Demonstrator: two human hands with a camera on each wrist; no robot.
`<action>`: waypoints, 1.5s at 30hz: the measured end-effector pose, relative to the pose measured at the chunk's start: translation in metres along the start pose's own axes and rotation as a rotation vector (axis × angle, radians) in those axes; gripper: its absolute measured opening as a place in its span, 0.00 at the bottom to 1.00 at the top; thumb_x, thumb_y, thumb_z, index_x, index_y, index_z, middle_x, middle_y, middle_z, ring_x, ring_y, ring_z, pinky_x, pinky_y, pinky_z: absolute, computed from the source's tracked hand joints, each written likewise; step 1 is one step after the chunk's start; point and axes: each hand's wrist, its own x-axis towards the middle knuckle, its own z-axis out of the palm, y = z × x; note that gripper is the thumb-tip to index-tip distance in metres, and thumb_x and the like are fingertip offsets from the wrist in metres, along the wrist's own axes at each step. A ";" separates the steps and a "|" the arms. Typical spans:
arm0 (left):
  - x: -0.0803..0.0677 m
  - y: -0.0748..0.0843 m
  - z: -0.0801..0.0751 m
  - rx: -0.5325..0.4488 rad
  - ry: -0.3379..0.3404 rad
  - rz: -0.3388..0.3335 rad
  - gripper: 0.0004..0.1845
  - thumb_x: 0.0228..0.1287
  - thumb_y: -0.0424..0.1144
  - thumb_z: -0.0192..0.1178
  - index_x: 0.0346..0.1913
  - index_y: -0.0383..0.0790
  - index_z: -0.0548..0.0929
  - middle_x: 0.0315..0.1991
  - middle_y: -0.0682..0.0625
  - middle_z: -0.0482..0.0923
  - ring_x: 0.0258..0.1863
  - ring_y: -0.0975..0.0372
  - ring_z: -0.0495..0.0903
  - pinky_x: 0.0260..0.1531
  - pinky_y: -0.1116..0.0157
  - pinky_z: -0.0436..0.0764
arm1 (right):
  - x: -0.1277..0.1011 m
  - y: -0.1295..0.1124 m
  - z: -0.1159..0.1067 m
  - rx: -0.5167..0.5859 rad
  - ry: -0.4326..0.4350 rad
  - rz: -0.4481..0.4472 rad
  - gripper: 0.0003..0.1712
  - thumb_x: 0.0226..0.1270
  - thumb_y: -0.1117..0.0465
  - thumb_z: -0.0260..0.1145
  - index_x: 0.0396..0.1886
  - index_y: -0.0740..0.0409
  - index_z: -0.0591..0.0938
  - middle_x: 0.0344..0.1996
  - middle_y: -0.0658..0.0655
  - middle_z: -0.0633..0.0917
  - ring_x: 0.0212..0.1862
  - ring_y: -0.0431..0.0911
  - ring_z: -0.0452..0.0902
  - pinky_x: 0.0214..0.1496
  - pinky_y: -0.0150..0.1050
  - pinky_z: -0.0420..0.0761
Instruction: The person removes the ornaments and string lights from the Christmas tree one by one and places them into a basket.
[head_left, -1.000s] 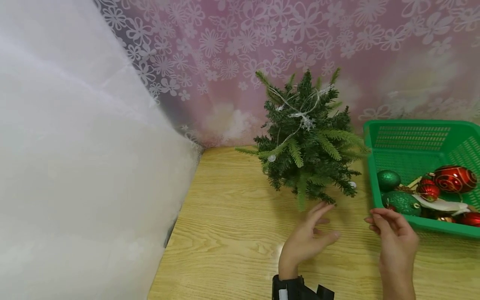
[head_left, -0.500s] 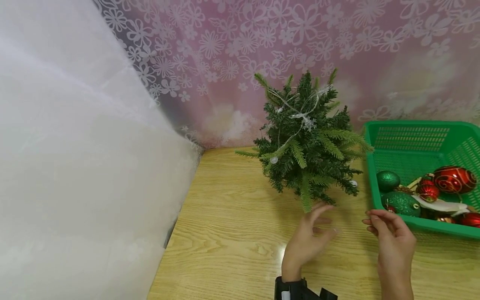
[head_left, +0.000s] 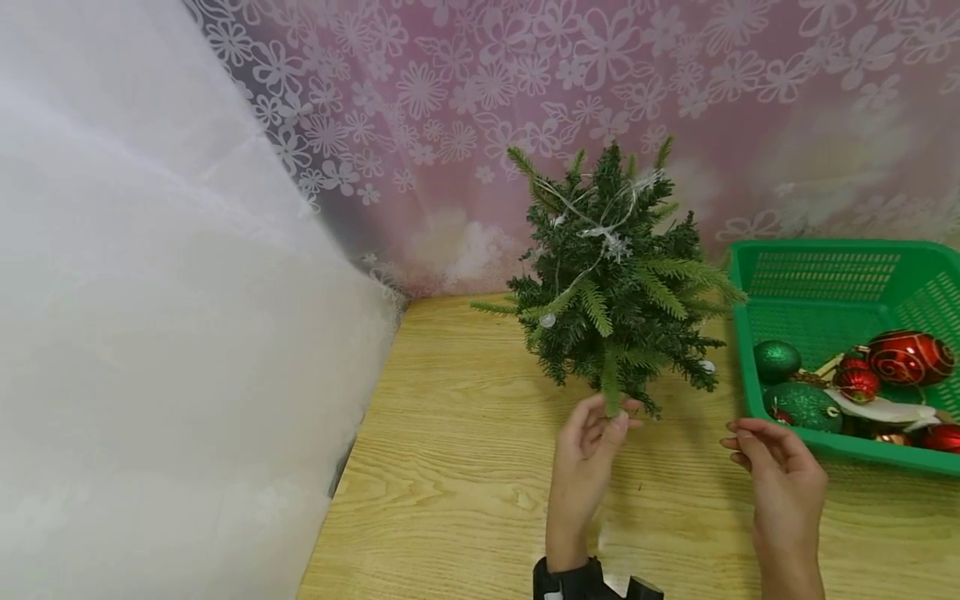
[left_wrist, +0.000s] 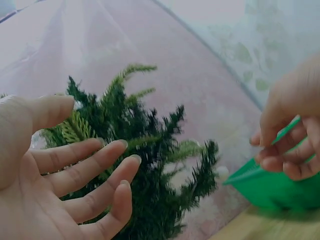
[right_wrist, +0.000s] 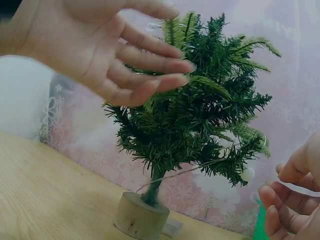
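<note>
A small green artificial tree (head_left: 615, 283) with silver string and white beads stands on a round wooden base (right_wrist: 140, 216) on the wooden table (head_left: 465, 467). My left hand (head_left: 600, 425) is raised at the tree's front, its straight fingers touching a low light-green branch tip (head_left: 611, 392). The left wrist view shows its fingers (left_wrist: 100, 165) spread against the needles (left_wrist: 145, 165). My right hand (head_left: 765, 446) hovers to the right of the tree with loosely curled fingers (right_wrist: 295, 200) and holds nothing. It is near the front left corner of a green basket (head_left: 825, 245).
The basket holds red balls (head_left: 909, 357), green glitter balls (head_left: 777, 360) and other ornaments. A pink flowered backdrop (head_left: 450, 100) closes the far side just behind the tree. White fabric (head_left: 150, 333) fills the left beyond the table's edge.
My left hand has lifted and swung left from the table toward the tree, and its fingers now touch the low branch. The right hand has barely moved.
</note>
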 end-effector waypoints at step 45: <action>0.020 0.022 -0.054 -0.066 0.419 0.102 0.25 0.79 0.50 0.37 0.50 0.27 0.70 0.39 0.37 0.81 0.36 0.51 0.82 0.36 0.65 0.79 | 0.099 -0.222 0.164 -1.247 -1.080 -1.224 0.09 0.63 0.70 0.67 0.42 0.58 0.84 0.41 0.56 0.82 0.36 0.50 0.79 0.36 0.44 0.78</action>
